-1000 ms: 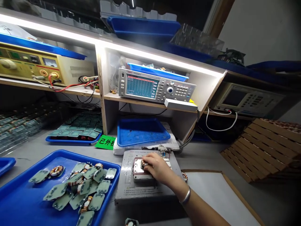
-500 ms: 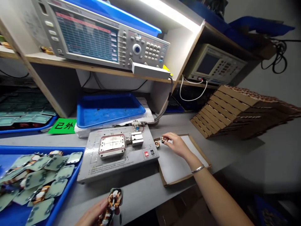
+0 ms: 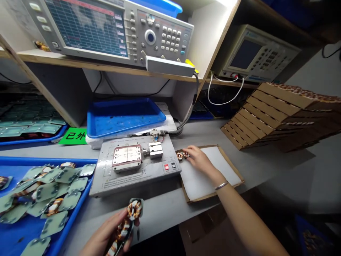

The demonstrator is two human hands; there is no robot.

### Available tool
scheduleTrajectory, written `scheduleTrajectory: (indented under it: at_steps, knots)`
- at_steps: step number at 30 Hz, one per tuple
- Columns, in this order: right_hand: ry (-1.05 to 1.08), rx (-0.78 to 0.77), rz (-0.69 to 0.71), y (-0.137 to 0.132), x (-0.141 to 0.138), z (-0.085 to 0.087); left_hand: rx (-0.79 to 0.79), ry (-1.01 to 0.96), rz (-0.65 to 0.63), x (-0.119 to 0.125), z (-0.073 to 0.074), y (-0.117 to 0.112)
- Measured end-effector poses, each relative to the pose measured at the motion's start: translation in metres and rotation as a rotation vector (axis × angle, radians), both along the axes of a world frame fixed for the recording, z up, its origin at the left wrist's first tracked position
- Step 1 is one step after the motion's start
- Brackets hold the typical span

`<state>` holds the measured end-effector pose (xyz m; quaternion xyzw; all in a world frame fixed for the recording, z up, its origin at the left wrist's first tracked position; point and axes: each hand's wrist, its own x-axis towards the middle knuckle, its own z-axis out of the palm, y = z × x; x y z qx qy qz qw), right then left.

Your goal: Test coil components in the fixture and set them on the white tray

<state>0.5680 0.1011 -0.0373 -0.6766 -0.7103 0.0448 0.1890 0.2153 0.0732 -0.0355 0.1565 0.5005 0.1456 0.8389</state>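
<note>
Copper-wound toroid coil [image 3: 134, 209] on a pale green plate, nearest the onlooker, held in the person's left hand [image 3: 108, 233]; fingers closed round it, with further coils lower in the same grip. Right hand [image 3: 199, 160] ahead of the left, narrow, fingertips [image 3: 190, 151] down on two small toroid coils [image 3: 182, 155]; whether they grip cannot be told. Those coils lie at the left end of a white-lined cardboard tray [image 3: 230, 163] under the right palm. Silver bangle [image 3: 221, 185] on the right wrist.

Left of the right hand: grey test fixture [image 3: 133, 181]. Left of the left hand: blue tray [image 3: 80, 199] heaped with green-plated coils [image 3: 53, 192]. Farther ahead of both hands: empty-looking blue tray [image 3: 122, 117], green label [image 3: 73, 136], shelved analyser [image 3: 149, 35]. Far right: stacked slatted trays [image 3: 261, 113].
</note>
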Motion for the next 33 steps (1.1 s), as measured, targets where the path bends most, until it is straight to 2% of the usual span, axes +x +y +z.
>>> scheduleTrajectory:
  at_steps: [3, 4, 7, 9, 11, 14, 16, 18, 21, 24, 29, 31, 33]
  knots:
    - [0.021, 0.1, 0.028, -0.006, -0.041, 0.035, -0.009, -0.002, 0.001, -0.001, 0.005, 0.006]
    - [0.081, 0.103, 0.108, -0.008, -0.061, 0.048, -0.004, -0.006, 0.011, -0.002, 0.005, 0.008]
    - [0.253, -0.041, 0.524, -0.011, -0.124, 0.08, 0.063, -0.009, 0.028, -0.007, 0.004, 0.012]
    - [0.243, -0.119, 0.767, -0.01, -0.16, 0.087, 0.145, 0.013, 0.0, -0.012, 0.005, 0.013]
    - [0.152, -0.14, 0.857, -0.007, -0.187, 0.084, 0.216, 0.044, -0.022, -0.017, 0.008, 0.014]
    - [0.006, -0.123, 0.785, 0.0, -0.21, 0.072, 0.27, 0.02, 0.001, -0.026, 0.014, 0.014]
    - [-0.007, -0.117, 0.746, 0.009, -0.215, 0.067, 0.27, -0.018, 0.038, -0.031, 0.016, 0.014]
    - [0.044, -0.084, 0.698, 0.022, -0.213, 0.066, 0.231, -0.035, 0.114, -0.036, 0.016, 0.014]
    - [0.071, 0.018, 0.531, 0.052, -0.199, 0.068, 0.174, -0.078, 0.229, -0.043, 0.012, 0.014]
    - [0.017, 0.03, 0.417, 0.079, -0.185, 0.066, 0.17, -0.116, 0.248, -0.048, 0.009, 0.013]
    - [-0.034, -0.004, 0.459, 0.093, -0.183, 0.053, 0.204, -0.031, 0.202, -0.049, 0.01, 0.012]
    - [-0.047, 0.002, 0.471, 0.093, -0.186, 0.048, 0.194, -0.033, 0.226, -0.046, 0.002, 0.013]
    - [-0.048, 0.014, 0.48, 0.093, -0.188, 0.045, 0.172, -0.059, 0.251, -0.043, -0.012, 0.015]
